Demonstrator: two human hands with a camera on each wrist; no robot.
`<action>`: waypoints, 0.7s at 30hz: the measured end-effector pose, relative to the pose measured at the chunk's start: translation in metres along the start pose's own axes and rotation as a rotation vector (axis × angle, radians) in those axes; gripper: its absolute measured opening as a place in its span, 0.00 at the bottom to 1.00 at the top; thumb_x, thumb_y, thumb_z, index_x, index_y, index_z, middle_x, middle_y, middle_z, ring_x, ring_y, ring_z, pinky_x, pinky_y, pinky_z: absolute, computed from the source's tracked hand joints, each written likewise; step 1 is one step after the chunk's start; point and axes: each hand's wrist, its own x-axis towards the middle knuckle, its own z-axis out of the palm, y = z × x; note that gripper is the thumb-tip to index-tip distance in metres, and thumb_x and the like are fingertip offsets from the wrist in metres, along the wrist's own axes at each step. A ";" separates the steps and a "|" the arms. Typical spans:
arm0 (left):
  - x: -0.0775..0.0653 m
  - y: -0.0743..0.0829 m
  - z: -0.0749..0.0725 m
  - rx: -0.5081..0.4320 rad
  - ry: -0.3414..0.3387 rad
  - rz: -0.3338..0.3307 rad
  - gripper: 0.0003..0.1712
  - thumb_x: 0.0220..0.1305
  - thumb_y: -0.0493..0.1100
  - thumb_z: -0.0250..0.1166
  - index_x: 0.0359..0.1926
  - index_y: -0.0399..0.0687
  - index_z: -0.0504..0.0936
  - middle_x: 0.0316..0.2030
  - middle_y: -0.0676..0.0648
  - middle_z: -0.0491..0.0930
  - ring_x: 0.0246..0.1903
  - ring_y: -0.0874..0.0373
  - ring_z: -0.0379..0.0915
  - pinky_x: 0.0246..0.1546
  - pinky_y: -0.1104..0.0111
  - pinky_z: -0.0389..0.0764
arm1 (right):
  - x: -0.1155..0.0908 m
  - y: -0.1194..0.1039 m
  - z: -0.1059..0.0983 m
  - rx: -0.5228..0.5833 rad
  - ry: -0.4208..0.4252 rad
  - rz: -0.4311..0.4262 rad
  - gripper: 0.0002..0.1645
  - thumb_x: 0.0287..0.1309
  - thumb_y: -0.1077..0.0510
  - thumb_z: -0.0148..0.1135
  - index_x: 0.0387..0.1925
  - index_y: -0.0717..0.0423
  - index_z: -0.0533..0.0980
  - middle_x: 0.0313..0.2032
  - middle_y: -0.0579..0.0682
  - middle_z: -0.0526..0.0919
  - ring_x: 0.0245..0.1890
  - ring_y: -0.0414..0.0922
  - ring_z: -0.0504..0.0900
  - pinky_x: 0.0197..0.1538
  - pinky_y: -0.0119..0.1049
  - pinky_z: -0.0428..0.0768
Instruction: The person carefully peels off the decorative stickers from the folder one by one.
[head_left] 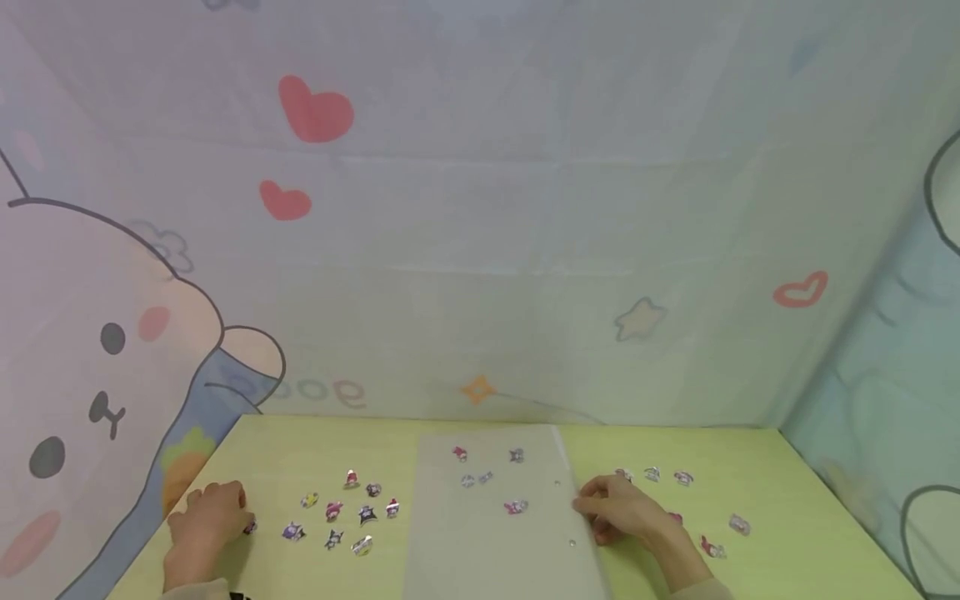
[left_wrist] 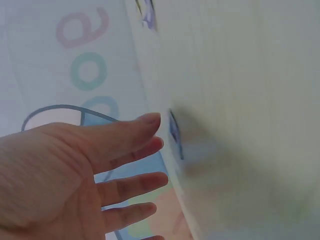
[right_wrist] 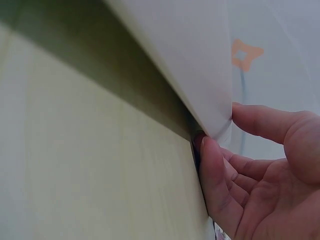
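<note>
A pale white sheet [head_left: 495, 554] lies in the middle of the table with several small character stickers [head_left: 516, 507] on its upper part. My right hand [head_left: 626, 510] pinches its right edge. In the right wrist view, the thumb is on one side of the raised white edge [right_wrist: 200, 60] and the index finger [right_wrist: 212, 160] underneath. My left hand [head_left: 204, 525] is at the table's left side, beside a small dark sticker [head_left: 251, 526]. The left wrist view shows its fingers [left_wrist: 132, 190] loosely extended, with the thumb tip near that sticker [left_wrist: 175, 134] and nothing held.
Several cartoon stickers [head_left: 333, 512] are scattered left of the sheet on the yellow table [head_left: 300, 450]. More stickers [head_left: 739, 523] lie to the right, around my right arm. Two small round studs [head_left: 572, 543] sit near the sheet's right edge. A printed cloth [head_left: 480, 250] hangs behind.
</note>
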 end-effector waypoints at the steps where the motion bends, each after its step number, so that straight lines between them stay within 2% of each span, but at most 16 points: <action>1: 0.000 0.002 0.000 -0.005 -0.005 0.007 0.11 0.49 0.45 0.62 0.25 0.46 0.69 0.27 0.43 0.67 0.34 0.42 0.60 0.29 0.46 0.60 | 0.000 0.000 0.000 0.000 -0.002 -0.001 0.22 0.50 0.55 0.61 0.42 0.67 0.69 0.29 0.57 0.73 0.18 0.45 0.74 0.26 0.41 0.77; 4: 0.000 0.009 -0.002 -0.017 -0.021 0.029 0.11 0.52 0.46 0.61 0.29 0.45 0.70 0.28 0.45 0.67 0.33 0.45 0.60 0.28 0.50 0.60 | 0.001 0.000 -0.001 -0.002 -0.007 -0.013 0.22 0.50 0.54 0.61 0.42 0.67 0.69 0.29 0.56 0.73 0.18 0.45 0.74 0.26 0.40 0.77; 10: 0.002 0.035 -0.002 0.016 -0.007 0.112 0.17 0.54 0.50 0.61 0.39 0.43 0.73 0.37 0.43 0.71 0.41 0.41 0.62 0.31 0.46 0.63 | 0.003 0.003 -0.002 -0.015 -0.005 -0.020 0.23 0.50 0.53 0.61 0.42 0.67 0.69 0.28 0.56 0.74 0.19 0.46 0.75 0.26 0.41 0.77; 15: -0.002 0.075 0.001 0.042 0.043 0.197 0.16 0.54 0.49 0.61 0.39 0.43 0.75 0.40 0.41 0.72 0.48 0.37 0.59 0.34 0.42 0.65 | 0.002 0.003 -0.002 -0.013 -0.017 -0.038 0.22 0.51 0.54 0.60 0.42 0.68 0.69 0.28 0.57 0.73 0.19 0.46 0.75 0.26 0.42 0.77; 18: -0.006 0.102 0.008 0.044 0.078 0.252 0.14 0.54 0.48 0.62 0.38 0.45 0.76 0.41 0.42 0.73 0.49 0.38 0.60 0.36 0.42 0.66 | -0.001 0.001 0.000 -0.005 -0.026 -0.040 0.22 0.52 0.55 0.60 0.42 0.68 0.69 0.28 0.56 0.74 0.19 0.45 0.74 0.26 0.42 0.77; 21: -0.009 0.132 0.018 0.007 0.095 0.311 0.13 0.53 0.48 0.62 0.37 0.45 0.78 0.41 0.43 0.73 0.48 0.42 0.63 0.38 0.43 0.66 | -0.002 0.001 0.000 0.001 -0.031 -0.043 0.22 0.52 0.55 0.59 0.42 0.69 0.69 0.28 0.56 0.74 0.19 0.45 0.74 0.27 0.42 0.78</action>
